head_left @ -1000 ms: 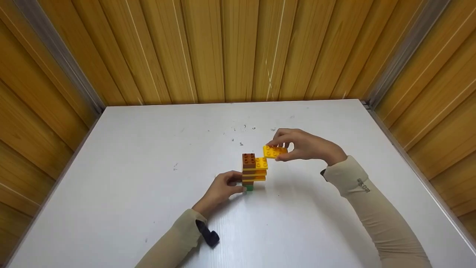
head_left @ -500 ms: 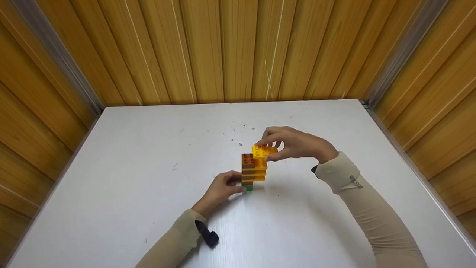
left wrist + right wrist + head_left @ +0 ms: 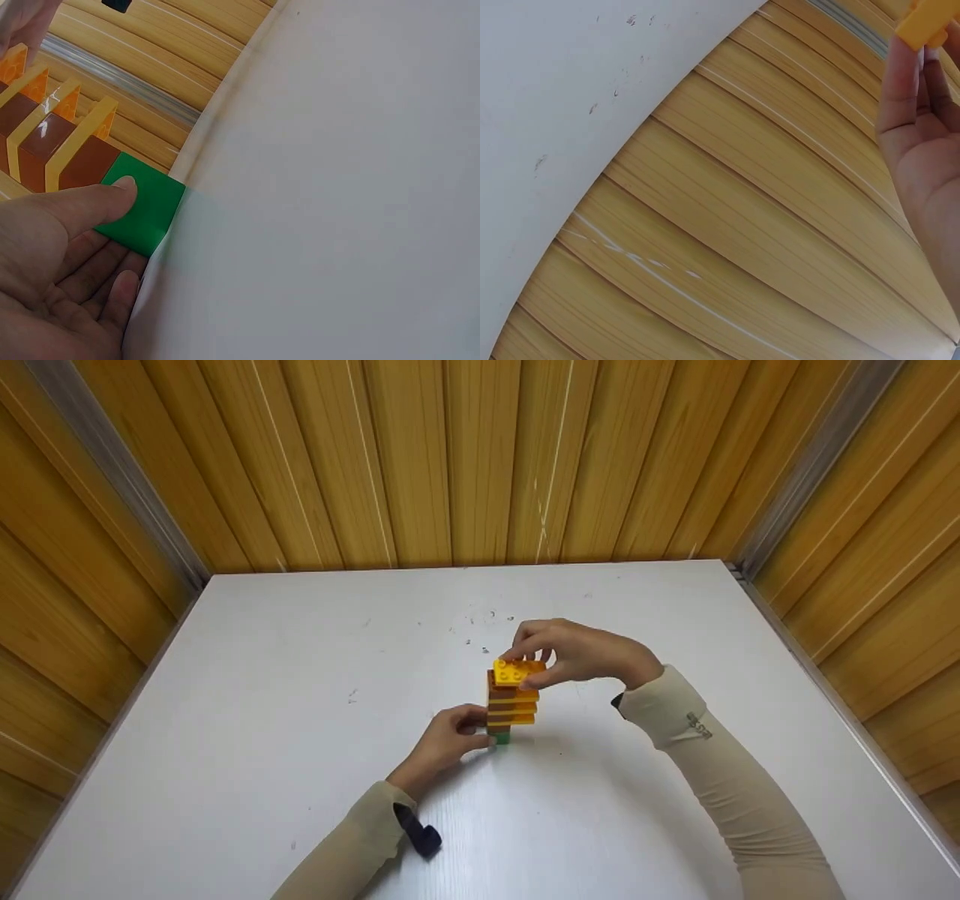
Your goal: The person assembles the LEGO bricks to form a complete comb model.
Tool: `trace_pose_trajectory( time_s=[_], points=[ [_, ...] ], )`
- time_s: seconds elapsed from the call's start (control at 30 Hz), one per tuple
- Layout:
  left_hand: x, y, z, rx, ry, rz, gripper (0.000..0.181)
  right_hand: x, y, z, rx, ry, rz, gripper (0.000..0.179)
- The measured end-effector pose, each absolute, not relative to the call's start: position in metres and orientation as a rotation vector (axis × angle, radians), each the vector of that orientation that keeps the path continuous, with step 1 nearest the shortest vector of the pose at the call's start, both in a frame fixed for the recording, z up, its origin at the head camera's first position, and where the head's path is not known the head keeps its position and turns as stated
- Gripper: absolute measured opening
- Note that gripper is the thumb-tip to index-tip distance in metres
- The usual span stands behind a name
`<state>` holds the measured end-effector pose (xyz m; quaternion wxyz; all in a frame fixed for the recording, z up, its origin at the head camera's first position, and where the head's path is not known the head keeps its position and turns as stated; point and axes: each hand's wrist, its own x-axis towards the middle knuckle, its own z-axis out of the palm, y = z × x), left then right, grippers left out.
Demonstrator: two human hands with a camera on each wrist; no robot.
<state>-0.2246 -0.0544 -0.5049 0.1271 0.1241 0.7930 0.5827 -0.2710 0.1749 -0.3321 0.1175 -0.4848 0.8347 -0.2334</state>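
A tower of toy building bricks stands upright on the white table, with brown bricks alternating with thin yellow ones that jut out to the right. At its foot is a green brick, which my left hand grips, thumb on the near face and fingers behind. My right hand pinches a yellow brick by its sides, studs up, directly over the tower's top, overlapping the brown brick there. In the right wrist view only a corner of that yellow brick shows at the fingertips.
The white table carries small dark marks near its middle. Wood-patterned panels rise behind it and on both sides, with metal strips at the corners. A black strap hangs at the left cuff.
My right hand has carried the yellow brick leftward and slightly down, from beside the tower to over its top. My left hand has stayed on the base.
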Motion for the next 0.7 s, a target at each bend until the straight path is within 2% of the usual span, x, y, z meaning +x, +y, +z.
trace_pose_trajectory(
  time_s=[0.7],
  points=[
    [-0.227,-0.056,-0.504,0.356,2.317,1.669,0.041,-0.267,0.16,-0.327,-1.335,2.483,-0.559,0.04]
  ],
)
